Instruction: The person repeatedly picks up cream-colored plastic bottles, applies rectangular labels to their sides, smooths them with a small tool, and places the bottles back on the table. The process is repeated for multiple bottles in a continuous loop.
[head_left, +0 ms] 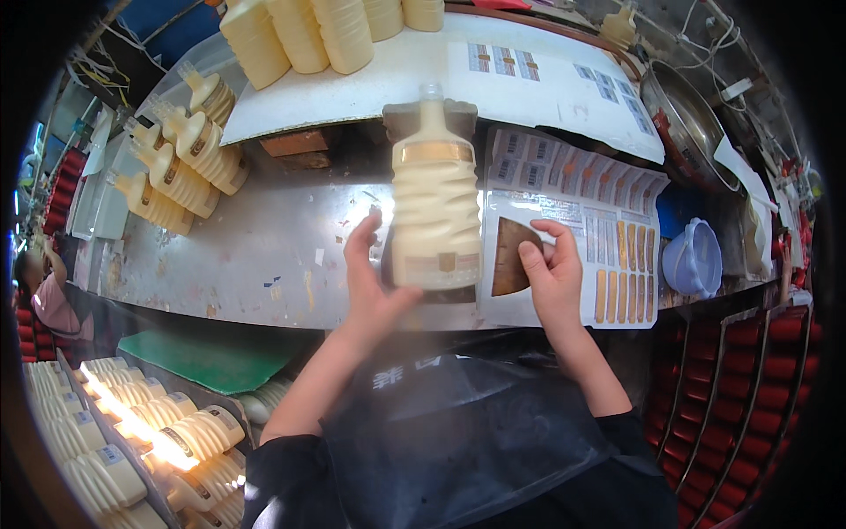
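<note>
A cream bottle (434,212) with wavy ribs lies in front of me, its clear neck pointing away. A gold band crosses its shoulder and a pale label with a small gold emblem sits near its base. My left hand (368,286), slightly blurred, is open beside the bottle's lower left side, thumb and fingers spread. Between the thumb and fingers of my right hand (557,275) is a flat brown scraper-like piece (511,257) with a curved edge. It is held over a sticker sheet (577,207) carrying rows of labels and gold strips.
Several ribbed bottles (172,167) lie at the left; more cream bottles (304,35) stand at the back on a white board (397,75). A blue bucket (693,258) and metal basin (687,123) are at the right. Bottle trays lie lower left, red racks (731,397) lower right.
</note>
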A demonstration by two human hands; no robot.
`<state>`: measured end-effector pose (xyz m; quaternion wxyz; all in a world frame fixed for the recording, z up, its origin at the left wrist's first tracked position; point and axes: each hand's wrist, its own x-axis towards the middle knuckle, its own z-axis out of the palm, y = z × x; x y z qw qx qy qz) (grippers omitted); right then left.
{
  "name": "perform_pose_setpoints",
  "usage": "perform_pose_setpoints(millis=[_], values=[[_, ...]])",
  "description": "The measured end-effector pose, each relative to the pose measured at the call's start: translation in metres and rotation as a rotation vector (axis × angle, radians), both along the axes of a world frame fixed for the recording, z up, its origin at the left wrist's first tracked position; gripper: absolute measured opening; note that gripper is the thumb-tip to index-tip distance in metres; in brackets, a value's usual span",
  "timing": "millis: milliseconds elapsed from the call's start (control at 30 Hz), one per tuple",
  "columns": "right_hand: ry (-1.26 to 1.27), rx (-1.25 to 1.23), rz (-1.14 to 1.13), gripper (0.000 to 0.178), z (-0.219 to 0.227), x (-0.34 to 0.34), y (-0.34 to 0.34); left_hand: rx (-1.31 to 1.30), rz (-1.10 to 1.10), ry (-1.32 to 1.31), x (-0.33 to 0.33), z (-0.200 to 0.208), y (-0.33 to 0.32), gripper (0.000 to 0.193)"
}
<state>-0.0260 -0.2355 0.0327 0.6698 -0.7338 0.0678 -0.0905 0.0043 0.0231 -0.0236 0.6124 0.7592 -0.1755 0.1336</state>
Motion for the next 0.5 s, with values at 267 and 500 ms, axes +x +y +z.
perform_pose_setpoints(millis=[267, 500], values=[[-0.195, -0.313, 0.081, 0.025, 0.039, 0.075, 0.018, -0.064, 0.073, 0.206, 0.085, 0.052, -0.031, 0.073], [-0.210, -0.457, -0.072, 0.023, 0.029, 0.123, 0.024, -0.564, -0.189, 0.712, 0.114, 0.059, -0.037, 0.036]])
